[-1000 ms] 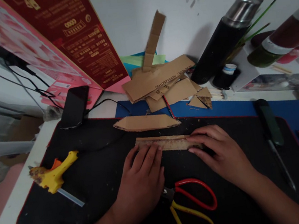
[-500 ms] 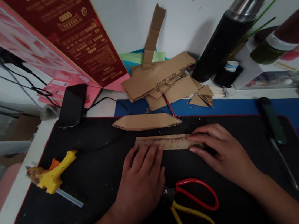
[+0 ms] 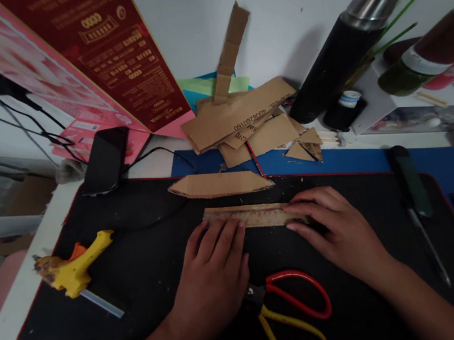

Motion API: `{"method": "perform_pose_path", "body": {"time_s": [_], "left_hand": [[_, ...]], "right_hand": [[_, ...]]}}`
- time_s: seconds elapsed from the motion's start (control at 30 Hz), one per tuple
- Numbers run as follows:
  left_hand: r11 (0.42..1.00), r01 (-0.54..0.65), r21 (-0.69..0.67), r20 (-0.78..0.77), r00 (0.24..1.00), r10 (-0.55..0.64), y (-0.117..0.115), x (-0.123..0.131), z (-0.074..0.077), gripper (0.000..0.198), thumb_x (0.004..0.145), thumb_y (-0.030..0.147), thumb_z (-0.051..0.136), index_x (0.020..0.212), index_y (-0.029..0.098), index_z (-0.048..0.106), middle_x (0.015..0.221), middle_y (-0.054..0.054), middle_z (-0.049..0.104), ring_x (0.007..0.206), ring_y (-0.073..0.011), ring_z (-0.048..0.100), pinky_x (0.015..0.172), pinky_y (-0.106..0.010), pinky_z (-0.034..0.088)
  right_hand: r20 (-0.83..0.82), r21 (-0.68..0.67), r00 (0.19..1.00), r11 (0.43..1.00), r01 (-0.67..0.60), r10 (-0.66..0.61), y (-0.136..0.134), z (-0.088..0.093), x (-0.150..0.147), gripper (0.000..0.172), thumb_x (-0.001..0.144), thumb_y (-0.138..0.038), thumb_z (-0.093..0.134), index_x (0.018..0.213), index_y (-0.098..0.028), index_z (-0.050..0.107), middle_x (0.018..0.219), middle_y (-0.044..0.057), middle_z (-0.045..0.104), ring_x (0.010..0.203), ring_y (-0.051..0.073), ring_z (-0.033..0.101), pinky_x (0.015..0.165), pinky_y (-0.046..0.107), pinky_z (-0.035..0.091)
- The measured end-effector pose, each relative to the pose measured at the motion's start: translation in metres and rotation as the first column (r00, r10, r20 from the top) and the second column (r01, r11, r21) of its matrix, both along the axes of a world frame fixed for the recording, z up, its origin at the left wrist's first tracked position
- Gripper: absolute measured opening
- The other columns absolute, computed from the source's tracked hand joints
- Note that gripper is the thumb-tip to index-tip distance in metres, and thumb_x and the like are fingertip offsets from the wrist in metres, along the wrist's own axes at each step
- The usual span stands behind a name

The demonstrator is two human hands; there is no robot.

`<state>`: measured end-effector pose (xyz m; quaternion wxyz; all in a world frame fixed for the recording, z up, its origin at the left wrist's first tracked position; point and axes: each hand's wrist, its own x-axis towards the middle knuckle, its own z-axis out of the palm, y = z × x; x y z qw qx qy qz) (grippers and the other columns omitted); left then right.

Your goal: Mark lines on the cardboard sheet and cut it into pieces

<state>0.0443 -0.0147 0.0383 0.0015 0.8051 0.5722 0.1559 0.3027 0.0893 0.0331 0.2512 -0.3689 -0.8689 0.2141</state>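
Observation:
A narrow cardboard strip (image 3: pixel 259 217) lies crosswise on the black desk mat, with a mottled, rough-looking band along its length. My left hand (image 3: pixel 218 268) holds down its left part, the bent fingers pressed close together on it. At the other end, my right hand (image 3: pixel 336 227) grips the strip between thumb and fingers, covering its tip. Just beyond lies a cardboard piece with pointed ends (image 3: pixel 220 183), touched by neither hand. Scissors (image 3: pixel 299 295) with one red and one yellow handle rest below the strip; my left hand hides their blades.
A yellow glue gun (image 3: pixel 73 269) with a glue stick lies left, near a phone (image 3: pixel 105 160). Cardboard scraps (image 3: pixel 240 114) are piled at the back beside a black thermos (image 3: pixel 336 62). A dark-handled tool with a metal shaft (image 3: pixel 419 215) lies right. A tall red-and-pink box (image 3: pixel 124 54) stands back left.
Both hands keep the same hold on the cardboard strip. The view has shifted very slightly; nothing on the mat has visibly been moved.

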Motion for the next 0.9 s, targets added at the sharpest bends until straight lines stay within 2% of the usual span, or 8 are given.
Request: {"method": "perform_pose_path", "body": {"time_s": [0.7, 0.9], "left_hand": [[0.996, 0.015, 0.092, -0.024, 1.0, -0.013, 0.0024, -0.0001, -0.0043, 0.037, 0.106, 0.022, 0.049, 0.132, 0.008, 0.073, 0.134, -0.013, 0.077, 0.121, -0.033, 0.067, 0.107, -0.053, 0.049], [0.993, 0.025, 0.114, -0.022, 1.0, -0.022, 0.0031, 0.0008, -0.0048, 0.038, 0.108, 0.022, 0.047, 0.131, 0.008, 0.073, 0.133, -0.013, 0.078, 0.12, -0.0329, 0.068, 0.107, -0.052, 0.048]], "right_hand": [[-0.008, -0.031, 1.0, 0.999, 0.013, -0.013, -0.0017, 0.0018, -0.0006, 0.017, 0.104, -0.022, 0.07, 0.12, -0.022, 0.074, 0.116, 0.011, 0.072, 0.107, 0.029, 0.066, 0.091, 0.048, 0.056], [-0.043, -0.047, 0.999, 0.999, 0.012, -0.014, -0.0019, 0.0032, -0.0007, 0.017, 0.105, -0.019, 0.066, 0.119, -0.025, 0.073, 0.115, 0.01, 0.072, 0.106, 0.028, 0.067, 0.091, 0.047, 0.057]]}}
